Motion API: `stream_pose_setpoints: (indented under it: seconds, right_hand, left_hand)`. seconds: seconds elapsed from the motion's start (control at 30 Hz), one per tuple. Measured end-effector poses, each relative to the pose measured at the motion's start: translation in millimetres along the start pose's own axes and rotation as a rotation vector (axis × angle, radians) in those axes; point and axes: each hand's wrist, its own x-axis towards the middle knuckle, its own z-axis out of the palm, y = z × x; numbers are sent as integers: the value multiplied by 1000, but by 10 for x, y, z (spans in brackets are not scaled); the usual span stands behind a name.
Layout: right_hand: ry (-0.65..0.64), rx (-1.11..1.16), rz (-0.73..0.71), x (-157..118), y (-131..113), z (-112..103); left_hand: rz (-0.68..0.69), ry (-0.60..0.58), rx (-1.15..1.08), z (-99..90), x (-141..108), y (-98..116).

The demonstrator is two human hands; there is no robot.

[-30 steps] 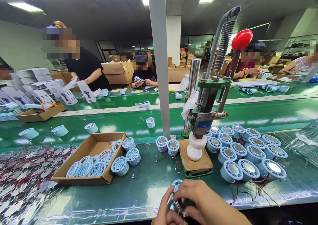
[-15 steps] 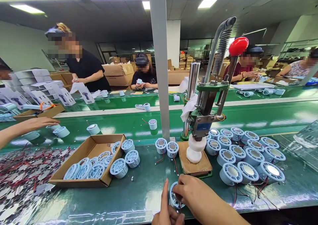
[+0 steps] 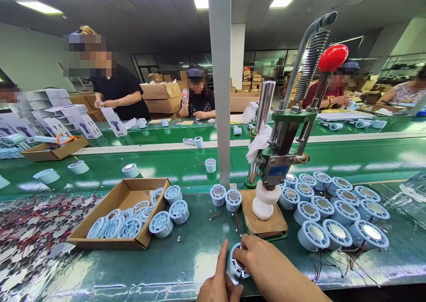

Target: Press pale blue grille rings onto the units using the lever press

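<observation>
At the bottom centre, a light-blue round housing with a metal disc sits between my hands. My right hand reaches over it, fingers bent and pressed onto the disc. My left hand is at its left side, index finger stretched up, thumb near the lower rim; the other fingers are partly hidden. Just beyond stands a hand press with a red knob and a white pad on a wooden block. Two housings with discs lie left of the block.
Many finished-looking housings crowd the right. A cardboard tray of blue rings stands left, with open housings beside it. Wired discs cover the far left. Behind runs a green belt; people sit and stand beyond.
The view has shifted slightly. On the belt at the left, a person's hand has gone out of view and the housings there show apart. My hands stay at the housing.
</observation>
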Motion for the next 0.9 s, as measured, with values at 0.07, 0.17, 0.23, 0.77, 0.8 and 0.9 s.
stream_pose_setpoints:
  seconds: [0.07,0.17,0.23,0.77,0.8,0.9]
  right_hand:
    - [3,8,2,-10,-2,-7]
    - [8,15,-2,-13,3,-9]
    - [27,23,-10,-8,7,9]
    - [23,10,35,-4,-24,36]
    - [20,7,39,-6,-27,24]
    - [14,-2,30,1,-20,5]
  left_hand:
    - [45,69,55,-42,25,0]
    - [210,131,-22,-45,105,14]
    - [298,71,-135,-4,174,18]
    - [283,42,-354,157,230,12]
    - [273,45,-348,154,227,21]
    - [248,60,-307,143,218,45]
